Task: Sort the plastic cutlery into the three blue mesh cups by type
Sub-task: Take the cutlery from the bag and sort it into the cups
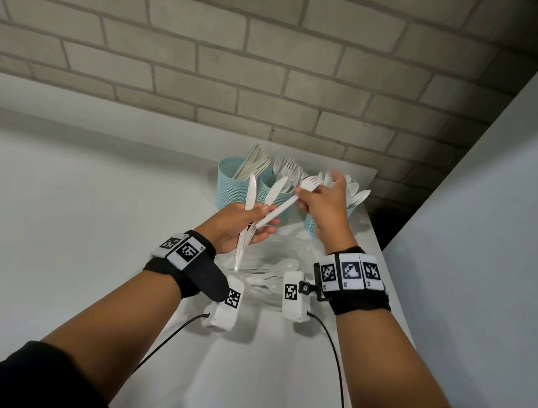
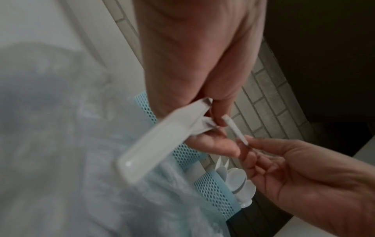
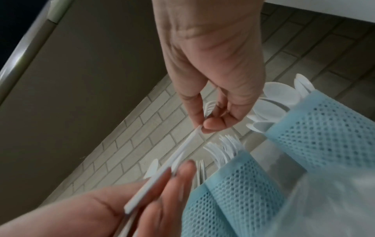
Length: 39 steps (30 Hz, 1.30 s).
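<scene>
fork [image 1: 292,202] in right hand [image 1: 325,202], tines only overhead

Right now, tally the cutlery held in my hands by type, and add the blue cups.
Knives, held in the left hand: 2
Forks, pinched by the right hand: 1
Blue mesh cups: 3
Total: 6

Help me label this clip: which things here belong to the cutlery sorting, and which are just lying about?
Part of the job:
left hand holding knives
right hand pinching a fork
three blue cups
loose spoons on the table

Just there:
brick wall
white table
</scene>
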Each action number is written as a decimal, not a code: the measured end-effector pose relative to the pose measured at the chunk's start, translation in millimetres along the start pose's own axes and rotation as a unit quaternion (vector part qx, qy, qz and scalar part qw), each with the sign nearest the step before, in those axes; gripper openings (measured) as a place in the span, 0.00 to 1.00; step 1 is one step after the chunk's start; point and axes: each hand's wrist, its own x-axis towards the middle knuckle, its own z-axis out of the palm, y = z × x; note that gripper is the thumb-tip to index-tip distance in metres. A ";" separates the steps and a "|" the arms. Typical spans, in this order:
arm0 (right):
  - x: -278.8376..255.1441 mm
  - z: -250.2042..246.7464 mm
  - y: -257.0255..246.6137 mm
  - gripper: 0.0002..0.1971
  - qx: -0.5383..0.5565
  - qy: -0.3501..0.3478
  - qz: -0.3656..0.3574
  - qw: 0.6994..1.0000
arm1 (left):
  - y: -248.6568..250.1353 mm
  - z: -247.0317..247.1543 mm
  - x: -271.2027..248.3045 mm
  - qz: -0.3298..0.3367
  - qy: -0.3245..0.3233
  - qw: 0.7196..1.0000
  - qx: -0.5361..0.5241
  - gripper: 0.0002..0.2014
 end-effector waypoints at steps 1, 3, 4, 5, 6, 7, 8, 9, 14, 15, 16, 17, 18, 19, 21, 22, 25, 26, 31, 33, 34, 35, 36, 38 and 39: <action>6.4 -1.1 -3.7 0.41 -0.016 0.018 -0.023 0.999 | 2.2 -1.0 0.7 0.004 0.010 1.000 0.004 0.09; 16.6 -2.5 -14.6 0.44 -0.055 0.050 -0.081 0.994 | 6.9 -3.2 2.4 0.011 0.030 0.999 0.006 0.09; 20.1 -3.2 -20.3 0.43 -0.071 0.062 -0.106 0.990 | 8.8 -4.5 3.7 0.016 0.040 0.999 0.006 0.09; 23.9 -4.3 -25.2 0.41 -0.086 0.075 -0.126 0.985 | 10.3 -6.1 5.3 0.022 0.051 0.998 0.005 0.09; 26.2 -5.7 -30.6 0.39 -0.099 0.090 -0.142 0.981 | 11.2 -7.6 6.9 0.028 0.060 0.998 0.003 0.09; 28.9 -8.2 -35.3 0.37 -0.109 0.109 -0.154 0.976 | 11.6 -9.3 8.5 0.034 0.067 0.997 0.000 0.10; 30.5 -11.3 -39.4 0.34 -0.115 0.131 -0.166 0.971 | 11.8 -10.9 9.8 0.039 0.071 0.997 -0.003 0.10; 32.8 -15.6 -42.0 0.32 -0.118 0.154 -0.177 0.965 | 11.6 -12.4 11.0 0.044 0.073 0.996 -0.004 0.10; 36.4 -26.1 -38.6 0.28 -0.125 0.222 -0.229 0.940 | 12.2 -15.9 16.4 0.053 0.079 0.995 0.012 0.16; 35.1 -23.3 -37.2 0.27 -0.106 0.214 -0.237 0.942 | 12.4 -16.0 18.1 0.052 0.081 0.995 0.006 0.17; 33.0 -18.7 -36.0 0.27 -0.090 0.204 -0.248 0.943 | 12.3 -16.0 19.9 0.048 0.081 0.996 -0.005 0.18; 31.2 -13.4 -33.9 0.26 -0.082 0.194 -0.261 0.942 | 12.3 -16.1 20.9 0.045 0.080 0.996 -0.018 0.18; 29.9 -7.1 -31.5 0.26 -0.081 0.181 -0.272 0.942 | 11.9 -16.5 22.0 0.041 0.077 0.996 -0.035 0.18; 29.4 -0.3 -28.0 0.25 -0.088 0.163 -0.281 0.942 | 11.5 -17.1 22.8 0.039 0.073 0.995 -0.049 0.17; 29.9 14.7 -18.4 0.24 -0.138 0.114 -0.285 0.942 | 10.8 -18.4 23.8 0.041 0.063 0.995 -0.064 0.15; 30.7 21.4 -12.8 0.23 -0.184 0.088 -0.286 0.936 | 10.8 -18.9 23.9 0.042 0.059 0.995 -0.065 0.14; 37.6 31.7 7.3 0.22 -0.348 0.016 -0.271 0.898 | 11.1 -21.0 21.6 0.045 0.046 0.996 -0.065 0.12; 39.7 32.6 13.6 0.21 -0.398 -0.004 -0.261 0.880 | 11.0 -21.9 20.7 0.045 0.042 0.996 -0.064 0.12; 42.9 34.3 12.0 0.15 -0.474 0.031 -0.298 0.828 | 12.0 -25.3 19.2 0.059 0.034 0.997 -0.039 0.11; 33.8 38.6 -3.1 0.17 -0.394 0.031 -0.323 0.860 | 13.8 -21.9 20.8 0.072 0.045 0.996 0.003 0.12; 29.7 41.5 -10.8 0.19 -0.345 -0.009 -0.296 0.891 | 14.9 -19.1 21.5 0.082 0.043 0.995 0.028 0.13; 25.2 45.4 -18.1 0.23 -0.296 -0.068 -0.242 0.922 | 16.2 -15.8 21.7 0.092 0.033 0.994 0.049 0.13; 21.3 49.1 -23.8 0.26 -0.258 -0.127 -0.183 0.940 | 17.6 -12.0 21.3 0.101 0.019 0.992 0.067 0.14; 18.8 54.0 -27.8 0.28 -0.247 -0.200 -0.135 0.938 | 20.8 -6.1 19.7 0.110 0.001 0.989 0.103 0.14; 19.3 54.8 -27.2 0.27 -0.254 -0.215 -0.135 0.933 | 22.5 -5.0 19.4 0.112 0.001 0.986 0.125 0.14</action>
